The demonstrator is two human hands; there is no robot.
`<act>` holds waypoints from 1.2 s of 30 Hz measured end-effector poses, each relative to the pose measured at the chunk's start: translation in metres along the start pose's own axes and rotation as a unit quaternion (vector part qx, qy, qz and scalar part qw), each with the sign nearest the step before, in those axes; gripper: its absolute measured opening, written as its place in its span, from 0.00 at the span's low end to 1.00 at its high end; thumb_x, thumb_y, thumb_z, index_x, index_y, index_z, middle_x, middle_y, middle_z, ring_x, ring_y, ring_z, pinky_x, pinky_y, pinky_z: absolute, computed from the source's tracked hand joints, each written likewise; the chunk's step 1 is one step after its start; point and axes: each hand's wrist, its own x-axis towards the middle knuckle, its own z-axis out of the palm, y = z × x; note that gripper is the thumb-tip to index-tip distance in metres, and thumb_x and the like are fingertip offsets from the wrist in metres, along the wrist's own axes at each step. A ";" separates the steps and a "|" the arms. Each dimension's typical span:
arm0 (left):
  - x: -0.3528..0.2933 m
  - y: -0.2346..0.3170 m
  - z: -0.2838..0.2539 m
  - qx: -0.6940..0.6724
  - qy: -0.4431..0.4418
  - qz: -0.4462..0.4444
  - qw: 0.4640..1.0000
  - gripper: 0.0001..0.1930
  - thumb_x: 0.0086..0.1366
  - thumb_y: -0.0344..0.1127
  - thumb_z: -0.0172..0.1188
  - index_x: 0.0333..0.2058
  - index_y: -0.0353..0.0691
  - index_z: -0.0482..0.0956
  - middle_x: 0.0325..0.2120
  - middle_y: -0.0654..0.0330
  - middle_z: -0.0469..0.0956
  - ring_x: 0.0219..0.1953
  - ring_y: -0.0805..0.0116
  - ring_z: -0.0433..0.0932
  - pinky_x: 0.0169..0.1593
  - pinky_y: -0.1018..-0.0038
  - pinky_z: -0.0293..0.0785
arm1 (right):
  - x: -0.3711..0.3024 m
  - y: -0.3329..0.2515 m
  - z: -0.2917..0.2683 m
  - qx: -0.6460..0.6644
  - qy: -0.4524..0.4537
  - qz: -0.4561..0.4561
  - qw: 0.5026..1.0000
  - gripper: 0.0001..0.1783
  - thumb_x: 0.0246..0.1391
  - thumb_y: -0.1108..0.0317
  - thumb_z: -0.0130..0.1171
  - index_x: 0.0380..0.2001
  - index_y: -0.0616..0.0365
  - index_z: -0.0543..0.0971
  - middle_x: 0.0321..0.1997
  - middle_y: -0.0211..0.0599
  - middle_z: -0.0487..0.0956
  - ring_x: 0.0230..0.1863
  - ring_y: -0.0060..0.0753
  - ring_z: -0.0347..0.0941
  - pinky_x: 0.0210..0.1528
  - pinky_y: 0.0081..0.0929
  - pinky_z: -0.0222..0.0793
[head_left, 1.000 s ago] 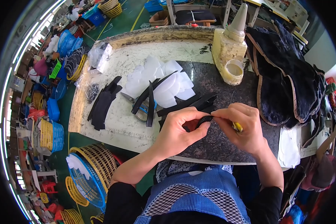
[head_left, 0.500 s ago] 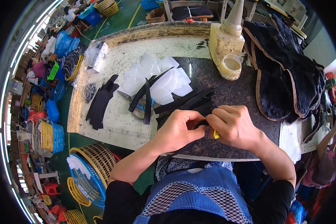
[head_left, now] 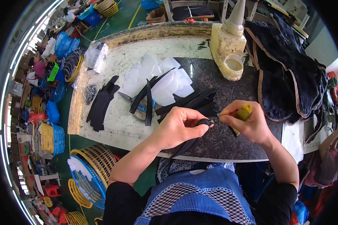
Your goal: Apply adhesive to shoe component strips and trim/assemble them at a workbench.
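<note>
Over the dark mottled board [head_left: 221, 150], the left hand [head_left: 180, 128] pinches a probably light, pliable black strip [head_left: 204, 122], best held by its edges; at its three o'clock, the right hand [head_left: 254, 125] clasps a yellow tool [head_left: 244, 112].

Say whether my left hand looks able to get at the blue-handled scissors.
Probably not directly: the left hand holds a black curled piece, and black strips lie across the scissors.
</note>
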 end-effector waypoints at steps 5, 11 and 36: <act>0.003 -0.002 0.001 0.101 0.009 -0.009 0.995 0.09 0.63 0.28 0.68 0.41 0.30 0.84 0.28 0.70 0.79 0.28 0.88 0.71 0.32 0.87 0.68 | 0.005 -0.023 0.008 -0.183 -0.025 -0.130 0.974 0.09 0.49 0.73 0.71 0.34 0.61 0.83 0.27 0.38 0.80 0.26 0.34 0.79 0.29 0.27 0.74; -0.003 0.002 0.006 0.046 -0.020 0.023 0.998 0.10 0.64 0.28 0.66 0.42 0.31 0.85 0.26 0.73 0.77 0.27 0.88 0.69 0.30 0.86 0.66 | 0.007 -0.011 0.017 -0.161 0.021 -0.147 0.976 0.04 0.49 0.76 0.65 0.30 0.61 0.80 0.27 0.39 0.80 0.25 0.34 0.78 0.29 0.26 0.74; -0.003 -0.009 -0.008 -0.041 0.028 0.012 0.999 0.09 0.64 0.30 0.68 0.41 0.32 0.86 0.30 0.67 0.83 0.32 0.86 0.76 0.37 0.87 0.72 | 0.011 -0.027 0.014 0.037 0.028 0.063 0.997 0.06 0.62 0.70 0.61 0.35 0.62 0.81 0.29 0.26 0.79 0.29 0.18 0.75 0.31 0.19 0.71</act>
